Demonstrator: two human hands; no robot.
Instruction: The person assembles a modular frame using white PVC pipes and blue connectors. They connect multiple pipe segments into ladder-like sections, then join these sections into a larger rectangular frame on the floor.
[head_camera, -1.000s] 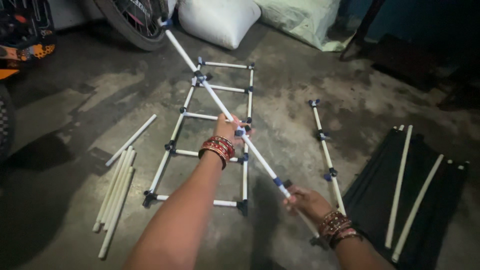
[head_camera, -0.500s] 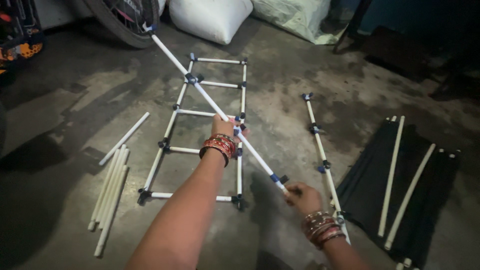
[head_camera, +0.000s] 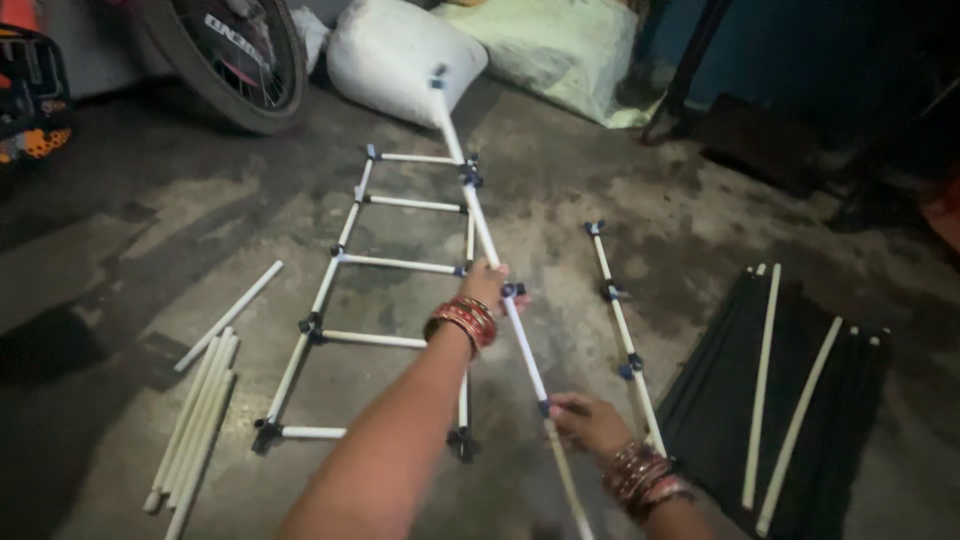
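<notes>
White pipe rail (head_camera: 520, 340), a long length fitted with dark connectors, runs from the near edge of the scene diagonally up toward the far sacks, lifted above the ladder-shaped frame (head_camera: 340, 262) that lies flat on the concrete floor (head_camera: 120, 260). The left hand (head_camera: 487, 283) is closed around the rail just beside one dark connector, at about the frame's third rung; the right hand (head_camera: 588, 420) pinches the rail nearer in, fingers curled round it at another connector.

The rail is long and held only at its near half, so its far tip (head_camera: 437, 78) could swing and knock the white sack (head_camera: 400, 60) or the wheel (head_camera: 235, 60) at far left. If the rail sits askew to the frame's right side, the open rung ends may miss the connectors and jam, or a push-fit joint on the frame could pop loose. A second rail with connectors (head_camera: 620, 320) lies just right of the hands and could be kicked or rolled on. Loose white pipes (head_camera: 195, 420) lie bundled at near left, and more rest on a dark sheet (head_camera: 790, 400) at right, well apart from both hands.
</notes>
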